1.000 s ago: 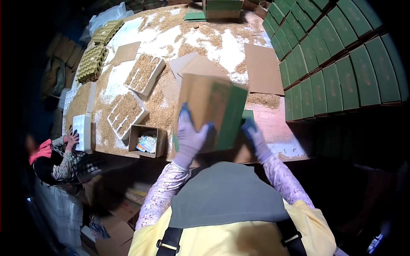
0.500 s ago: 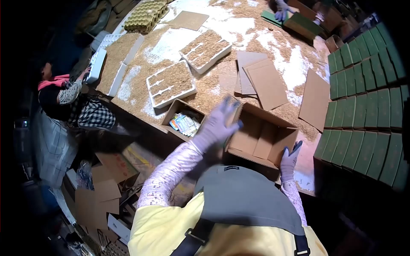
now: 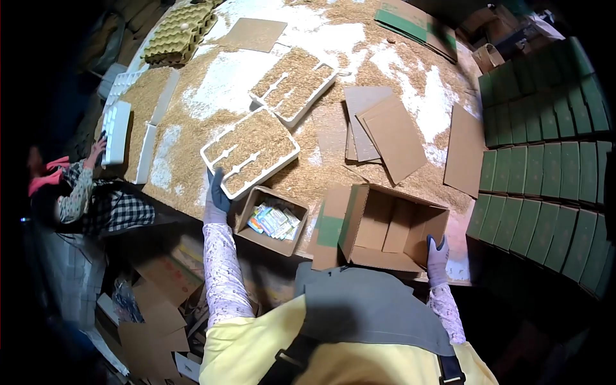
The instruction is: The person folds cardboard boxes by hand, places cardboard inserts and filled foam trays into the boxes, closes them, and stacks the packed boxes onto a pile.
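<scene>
Left hand [image 3: 219,196], gloved: at the left near corner of a white foam tray [image 3: 269,174] filled with loose brown shavings; fingertips at the rim, whether gripping or merely resting cannot be told.

Right hand [image 3: 437,256], gloved: at the right wall of an open cardboard box [image 3: 394,226]; small gap between thumb and fingers, whether they clasp the wall cannot be told.

Open cardboard box: near edge of the table [image 3: 212,96], mouth up, inner walls bare brown.

Brown-and-green panel [image 3: 330,231]: just left of that box.

Small carton [image 3: 264,241]: between panel and left hand, holding colourful packets [image 3: 276,221].

Second foam tray [image 3: 313,102]: beyond the first, likewise filled.

Cardboard sheets [image 3: 394,138]: overlapping, beyond the open box.

Single sheet [image 3: 463,151]: farther right.

Green boxes [image 3: 545,167]: stacked in rows, right.

Moulded egg trays [image 3: 179,32]: far left.

Co-worker [image 3: 119,205]: left, one hand at a white tray [image 3: 117,131].
</scene>
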`<move>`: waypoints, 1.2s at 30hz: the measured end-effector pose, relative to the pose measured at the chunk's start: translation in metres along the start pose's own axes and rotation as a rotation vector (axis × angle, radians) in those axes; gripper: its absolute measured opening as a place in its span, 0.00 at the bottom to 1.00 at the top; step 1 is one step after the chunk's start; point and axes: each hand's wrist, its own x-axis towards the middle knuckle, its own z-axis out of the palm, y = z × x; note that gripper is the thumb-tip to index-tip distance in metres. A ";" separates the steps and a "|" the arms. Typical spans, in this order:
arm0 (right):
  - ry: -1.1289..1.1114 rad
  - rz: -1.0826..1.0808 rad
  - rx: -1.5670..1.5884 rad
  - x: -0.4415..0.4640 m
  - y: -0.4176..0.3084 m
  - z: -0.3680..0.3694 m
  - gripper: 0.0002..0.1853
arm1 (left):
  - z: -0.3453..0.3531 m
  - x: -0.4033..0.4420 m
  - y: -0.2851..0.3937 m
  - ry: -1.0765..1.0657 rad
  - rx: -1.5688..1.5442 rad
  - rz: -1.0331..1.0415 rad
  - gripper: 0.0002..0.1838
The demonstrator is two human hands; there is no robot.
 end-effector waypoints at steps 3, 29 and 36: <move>0.004 -0.033 0.033 0.001 0.004 0.002 0.20 | 0.016 0.002 -0.003 0.027 -0.001 0.009 0.35; -0.124 -0.090 0.731 0.029 0.082 0.029 0.22 | 0.271 -0.223 -0.119 -0.645 0.780 -0.123 0.41; -0.060 -0.293 0.659 0.097 0.009 -0.017 0.23 | 0.275 -0.224 -0.157 -0.426 2.149 0.144 0.26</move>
